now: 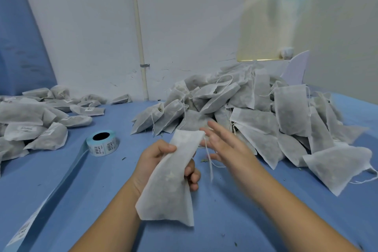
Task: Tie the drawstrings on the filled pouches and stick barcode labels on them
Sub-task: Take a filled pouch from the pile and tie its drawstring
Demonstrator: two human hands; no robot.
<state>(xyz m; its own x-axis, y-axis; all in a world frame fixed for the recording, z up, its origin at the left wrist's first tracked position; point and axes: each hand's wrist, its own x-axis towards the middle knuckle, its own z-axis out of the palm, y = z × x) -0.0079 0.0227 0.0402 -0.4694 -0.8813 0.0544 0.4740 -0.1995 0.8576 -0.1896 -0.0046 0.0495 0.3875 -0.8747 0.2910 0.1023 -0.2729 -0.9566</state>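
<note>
My left hand (157,161) grips a white filled pouch (171,182) around its upper half and holds it above the blue table. The pouch's drawstring (209,159) hangs loose from its top right corner. My right hand (223,145) is just right of the pouch top, fingers spread and straight, blurred, next to the string; I cannot tell whether it touches it. A roll of barcode labels (102,143) stands to the left, its backing strip (47,196) trailing toward the near left edge.
A big heap of untied pouches (255,108) fills the right back of the table (235,221). Labelled pouches (41,122) lie piled at the left. A white wall with a pipe (141,47) stands behind.
</note>
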